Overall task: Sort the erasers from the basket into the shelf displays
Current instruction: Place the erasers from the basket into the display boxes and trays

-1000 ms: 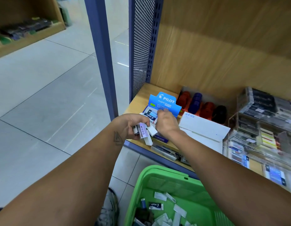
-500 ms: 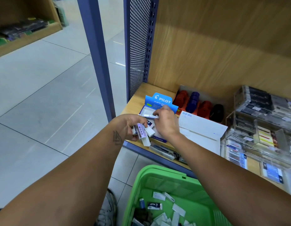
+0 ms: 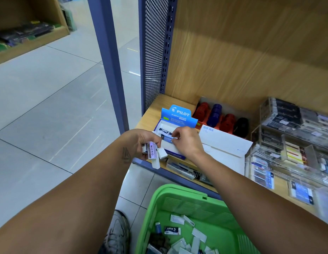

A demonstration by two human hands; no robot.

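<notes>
My left hand [image 3: 144, 142] grips a bunch of several erasers [image 3: 153, 152], one with a purple MONO sleeve, just left of the blue Pilot display box [image 3: 177, 117] on the wooden shelf [image 3: 152, 114]. My right hand [image 3: 187, 141] pinches a small blue-sleeved eraser [image 3: 167, 139] over the open tray of that box, where a dark Pilot eraser [image 3: 166, 131] lies. Below, the green basket [image 3: 179, 195] holds several loose erasers [image 3: 185, 235], white and dark-sleeved.
A white open box [image 3: 225, 145] stands right of the Pilot box, with red, blue and black items [image 3: 221, 118] behind. Clear acrylic displays [image 3: 291, 143] fill the shelf's right. A blue perforated upright [image 3: 155, 52] bounds the left. My shoe [image 3: 117, 233] is on the tiled floor.
My right hand has drawn an eraser from the left-hand bunch and lowered it into the Pilot box tray. The left hand has stayed put with its erasers.
</notes>
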